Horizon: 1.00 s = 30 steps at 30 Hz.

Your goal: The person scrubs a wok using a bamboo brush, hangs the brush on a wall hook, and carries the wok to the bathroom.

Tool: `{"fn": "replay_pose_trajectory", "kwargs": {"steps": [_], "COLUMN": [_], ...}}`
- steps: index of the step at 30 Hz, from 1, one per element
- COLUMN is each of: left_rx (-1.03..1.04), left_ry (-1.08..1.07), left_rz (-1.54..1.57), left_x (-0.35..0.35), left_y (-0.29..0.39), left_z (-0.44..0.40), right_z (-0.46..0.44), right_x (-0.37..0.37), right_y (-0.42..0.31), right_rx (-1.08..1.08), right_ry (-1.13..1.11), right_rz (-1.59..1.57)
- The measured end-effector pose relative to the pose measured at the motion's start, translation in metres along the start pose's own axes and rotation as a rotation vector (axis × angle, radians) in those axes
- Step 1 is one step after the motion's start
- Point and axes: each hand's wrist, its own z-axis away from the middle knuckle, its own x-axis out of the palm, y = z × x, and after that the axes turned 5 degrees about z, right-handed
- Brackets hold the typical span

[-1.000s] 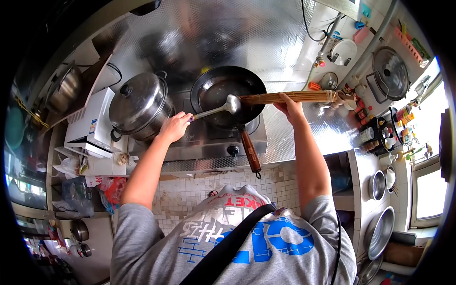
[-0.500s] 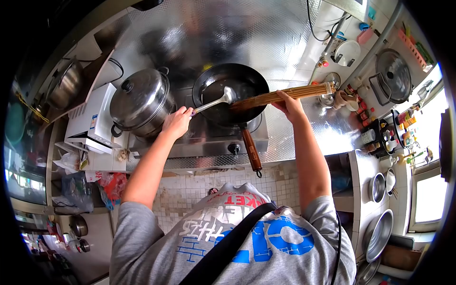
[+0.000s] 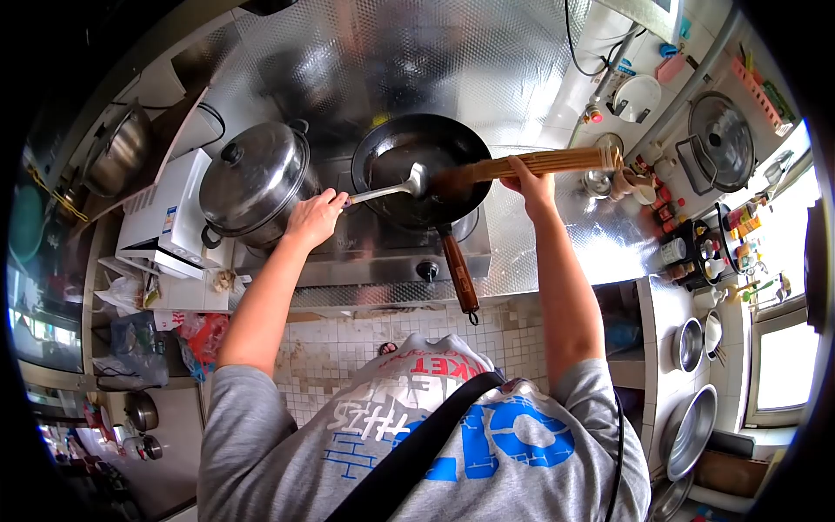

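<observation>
A black wok (image 3: pixel 383 143) sits on the gas stove (image 3: pixel 348 269), its wooden handle pointing toward me. My left hand (image 3: pixel 315 217) is closed around the end of a metal ladle (image 3: pixel 383 190), whose bowl is over the left part of the wok. In my right hand (image 3: pixel 531 184) is a bamboo wok brush (image 3: pixel 565 163), gripped near its middle. Its bristle end reaches into the wok close to the ladle's bowl and is blurred. Left of the wok stands a lidded steel pot (image 3: pixel 252 178), near my left hand.
A white appliance (image 3: pixel 163 204) stands beyond the pot at the left. Seasoning bottles (image 3: pixel 674 252) crowd the right corner beside a hanging lid (image 3: pixel 722 139). Steel basins (image 3: pixel 693 431) lie at the lower right. The wok handle (image 3: pixel 458 271) sticks out past the counter's front edge.
The brush has shifted slightly right and up, with its bristles now blurred. My left hand and the ladle have moved slightly left.
</observation>
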Motion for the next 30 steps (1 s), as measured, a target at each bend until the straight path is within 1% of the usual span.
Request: {"fn": "replay_pose_trajectory", "kwargs": {"steps": [1,2,3,4,5,6,8,9,10,12,13,16,17,18,20,21,24,25,26,28,29,30], "left_rx": [-0.031,-0.061,-0.078,-0.095,-0.113,-0.155,-0.243,-0.313,-0.313,-0.309,-0.330,-0.363,-0.366,-0.370,-0.312,-0.284,-0.280,-0.261,-0.227,-0.162,-0.179,-0.176], "left_ry": [-0.049,-0.099,-0.101,-0.100,-0.099,-0.147,-0.242,-0.262,-0.263,-0.265,-0.282,-0.305,-0.292,-0.278,-0.231,-0.210,-0.270,-0.245,-0.201,-0.120,-0.149,-0.191], "left_rz": [0.015,0.030,0.083,0.134,0.186,0.258,0.407,0.459,0.466,0.480,0.487,0.503,0.506,0.506,0.479,0.469,0.438,0.424,0.421,0.423,0.415,0.383], "left_x": [-0.006,-0.008,-0.002,0.006,0.013,0.012,0.009,-0.004,-0.002,0.001,0.001,0.002,0.002,0.001,0.009,0.009,0.008,0.001,0.003,0.007,0.011,0.011], "left_y": [0.003,0.005,0.004,0.002,-0.002,-0.003,0.004,0.012,0.011,0.008,0.007,0.011,0.014,0.014,0.003,0.004,0.004,0.011,0.009,0.007,0.005,0.005], "left_z": [-0.001,-0.001,-0.002,-0.005,-0.007,-0.011,-0.019,-0.019,-0.017,-0.018,-0.018,-0.022,-0.020,-0.019,-0.018,-0.017,-0.020,-0.018,-0.018,-0.016,-0.019,-0.021], "right_z": [-0.001,0.001,0.001,0.008,0.020,0.026,0.043,0.052,0.065,0.082,0.086,0.074,0.071,0.075,0.085,0.089,0.079,0.081,0.084,0.088,0.089,0.082], "right_x": [0.001,0.002,0.001,0.006,0.009,0.016,0.024,0.026,0.028,0.036,0.035,0.031,0.028,0.029,0.031,0.034,0.027,0.028,0.032,0.041,0.041,0.042], "right_y": [0.009,0.020,0.035,0.032,0.031,0.040,0.042,0.039,0.028,0.018,0.019,0.033,0.040,0.042,0.047,0.043,0.032,0.030,0.038,0.029,0.025,0.024], "right_rx": [-0.047,-0.111,-0.177,-0.245,-0.218,-0.160,-0.177,-0.177,-0.163,-0.207,-0.232,-0.148,-0.164,-0.189,-0.241,-0.236,-0.183,-0.186,-0.304,-0.334,-0.355,-0.209], "right_ry": [0.032,0.029,0.026,0.022,0.003,-0.055,-0.090,-0.125,-0.129,-0.193,-0.224,-0.075,-0.031,-0.039,-0.053,-0.084,-0.117,-0.098,-0.084,-0.201,-0.181,-0.158], "right_rz": [0.013,0.131,0.249,0.367,0.477,0.270,0.122,0.091,0.087,0.044,0.146,0.090,0.180,0.202,0.248,0.178,0.183,0.241,0.213,0.314,0.341,0.187]}}
